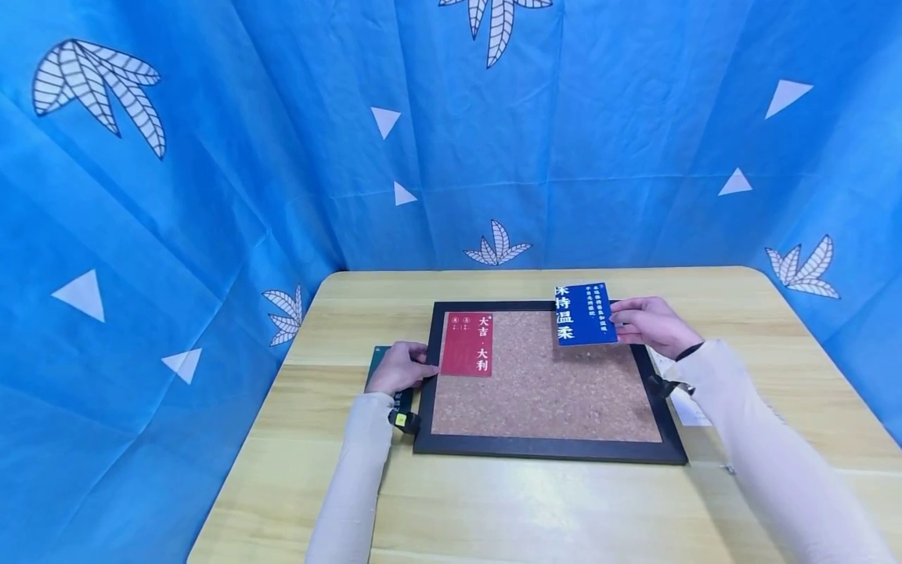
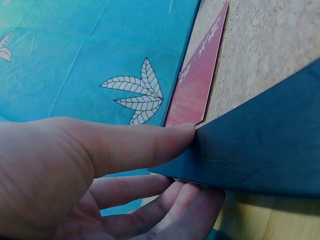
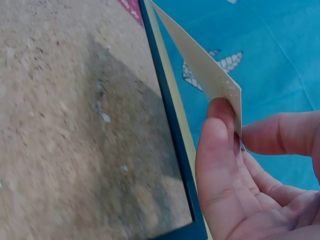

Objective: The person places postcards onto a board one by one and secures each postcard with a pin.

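Note:
A cork board [image 1: 543,395] with a black frame [image 1: 535,448] lies on the table. At its left edge my left hand [image 1: 398,368] grips the frame, thumb on top and fingers curled under it in the left wrist view. Close by that thumb, a red card [image 1: 465,348] with white characters lies on the cork's upper left corner. My right hand [image 1: 657,323] pinches a blue card [image 1: 583,313] by its right edge between thumb and fingers. This card is raised over the board's upper right part, its pale back [image 3: 200,65] showing in the right wrist view.
A dark green card [image 1: 403,399] lies partly under my left hand, left of the frame. White paper [image 1: 690,409] shows beside the frame's right side, partly behind my right forearm. A small grey object [image 1: 728,468] lies on the wooden table [image 1: 535,509]. Blue patterned cloth [image 1: 451,157] hangs behind.

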Demonstrator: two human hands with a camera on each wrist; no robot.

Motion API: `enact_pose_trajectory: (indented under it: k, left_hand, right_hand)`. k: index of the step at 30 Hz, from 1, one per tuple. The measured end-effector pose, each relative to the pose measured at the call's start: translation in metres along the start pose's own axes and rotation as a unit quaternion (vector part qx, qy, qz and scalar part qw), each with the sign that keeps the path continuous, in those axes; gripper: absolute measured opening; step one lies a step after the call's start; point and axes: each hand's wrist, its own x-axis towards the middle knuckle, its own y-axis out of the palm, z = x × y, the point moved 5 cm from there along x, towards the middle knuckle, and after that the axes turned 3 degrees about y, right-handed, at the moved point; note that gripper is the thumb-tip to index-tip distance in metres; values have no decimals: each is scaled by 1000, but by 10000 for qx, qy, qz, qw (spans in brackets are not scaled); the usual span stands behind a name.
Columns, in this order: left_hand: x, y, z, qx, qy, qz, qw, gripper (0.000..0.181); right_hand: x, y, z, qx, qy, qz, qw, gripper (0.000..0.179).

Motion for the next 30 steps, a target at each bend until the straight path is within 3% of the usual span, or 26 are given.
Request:
enact_pose_trajectory:
  k: [16,24,30]
  left_hand:
    - [-1,0,-1,107,-32,-33,9999,61]
    - [2,1,-2,84,-93,-12,9999,61]
    - [2,0,-1,155,-101,-22,9998,62]
  right_hand:
    - [7,30,-3,-87,-87,296,9995,51]
    - [9,44,0,-305,-72,178,9993,48]
    - [11,55,-3,-132,-119,304,9994,45]
